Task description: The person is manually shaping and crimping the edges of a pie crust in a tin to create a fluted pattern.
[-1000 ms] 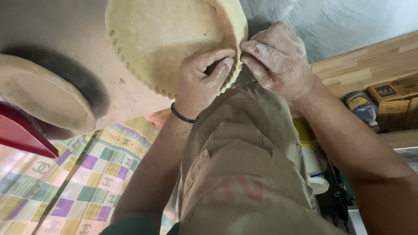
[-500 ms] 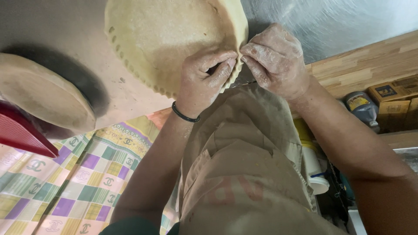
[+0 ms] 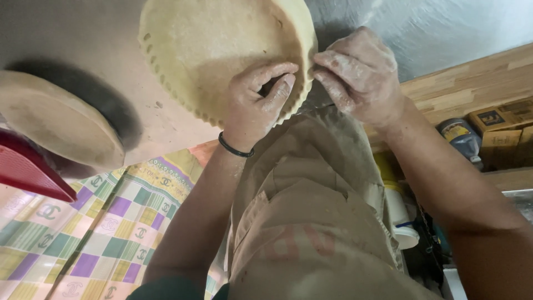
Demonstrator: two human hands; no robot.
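Brown cartons (image 3: 502, 130) sit right of both hands (image 3: 255, 105) (image 3: 361, 75), each grip pinched on the pie crust (image 3: 222, 55) rim.

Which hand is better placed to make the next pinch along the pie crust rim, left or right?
Probably the right hand: its fingertips sit outside the pie crust rim, pinching the edge. The left hand lies over the crust's inside, fingers pressing from within, acting as support.
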